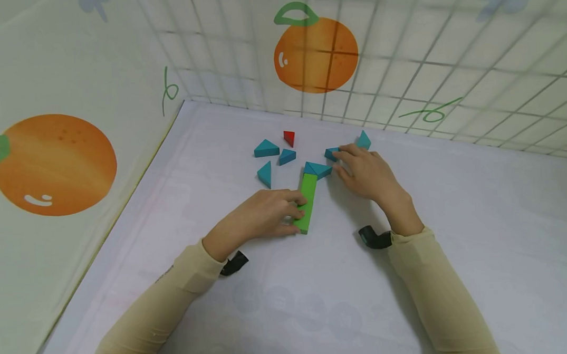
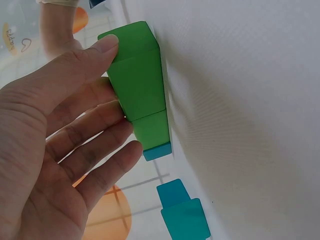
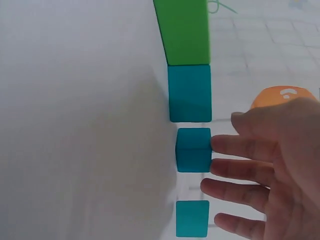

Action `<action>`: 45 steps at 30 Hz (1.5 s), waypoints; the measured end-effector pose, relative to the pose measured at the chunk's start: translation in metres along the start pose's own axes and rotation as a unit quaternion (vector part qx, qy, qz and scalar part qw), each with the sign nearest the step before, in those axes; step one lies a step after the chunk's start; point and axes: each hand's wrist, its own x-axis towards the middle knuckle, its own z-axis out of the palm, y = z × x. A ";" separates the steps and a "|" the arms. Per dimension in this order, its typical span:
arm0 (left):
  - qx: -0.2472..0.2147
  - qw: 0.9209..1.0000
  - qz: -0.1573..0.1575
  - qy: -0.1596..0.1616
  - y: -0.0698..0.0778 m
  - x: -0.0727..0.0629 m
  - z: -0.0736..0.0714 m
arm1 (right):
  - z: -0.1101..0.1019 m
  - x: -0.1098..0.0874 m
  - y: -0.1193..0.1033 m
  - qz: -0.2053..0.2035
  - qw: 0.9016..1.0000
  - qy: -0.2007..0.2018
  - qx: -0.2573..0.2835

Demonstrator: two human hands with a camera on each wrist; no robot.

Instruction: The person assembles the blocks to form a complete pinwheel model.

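My left hand [image 1: 271,212] lies beside a long green bar [image 1: 308,202]. In the left wrist view, a seam shows across the green surface. The thumb touches the near end, and the loosely bent fingertips rest along the left side. Two blue triangular blocks [image 1: 320,170] meet the bar's far end. My right hand [image 1: 366,173] reaches over the paper farther right with its fingers extended. Its fingertips touch another blue triangular block [image 3: 194,150], partly hidden by the hand in the head view. Just beyond that hand stands one more blue triangular block [image 1: 364,140].
Left of the bar's far end lie several loose blue triangular blocks [image 1: 266,148] and a small red triangular block [image 1: 288,138]. A white sheet [image 1: 481,253] covers the surface. Behind it rises a grid-lined wall [image 1: 416,50] with an orange picture. Black wrist mounts [image 1: 375,238] hang from both sleeves.
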 end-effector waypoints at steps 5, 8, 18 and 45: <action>0.001 1.000 0.002 0.000 0.000 0.001 0.001 | -0.001 -0.001 0.001 0.003 1.000 -0.005 0.008; 0.003 1.000 0.001 0.000 0.000 0.001 0.000 | 0.000 -0.001 0.002 -0.002 1.000 0.000 0.008; 0.005 1.000 -0.003 0.004 0.000 -0.002 -0.002 | 0.004 0.002 0.002 -0.023 0.999 0.029 0.008; 0.002 1.000 0.002 0.007 0.000 0.000 0.000 | 0.009 0.001 -0.005 -0.042 0.999 0.023 0.007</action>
